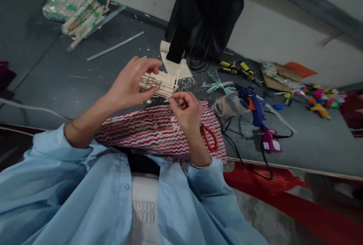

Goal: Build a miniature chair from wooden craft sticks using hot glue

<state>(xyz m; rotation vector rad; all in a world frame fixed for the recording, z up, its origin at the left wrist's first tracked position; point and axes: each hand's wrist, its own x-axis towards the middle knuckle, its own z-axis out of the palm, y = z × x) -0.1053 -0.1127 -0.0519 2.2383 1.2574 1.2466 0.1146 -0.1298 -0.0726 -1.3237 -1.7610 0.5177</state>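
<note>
My left hand [132, 82] curves around a darker cut-out wooden lattice piece [150, 82], with its thumb along the lower edge; the other fingers are partly hidden. Behind it, a small frame of pale wooden sticks [170, 80] lies on the table. My right hand [187, 109] is closed in a pinch at the frame's near right corner. Whatever sits between its fingertips is too small to make out. Below both hands, a striped red-and-white cloth [133, 133] carries several small wooden flowers [174, 126] and short sticks. Red-handled scissors [210, 139] lie beside my right wrist.
A blue glue gun [253, 105] with a trailing cable stands to the right, near yellow-black pliers [231, 69] and colourful pompoms [320, 95]. A phone [176, 46] leans against a black bag [204, 18]. Packs of sticks [85, 22] and a glue stick [115, 45] lie left.
</note>
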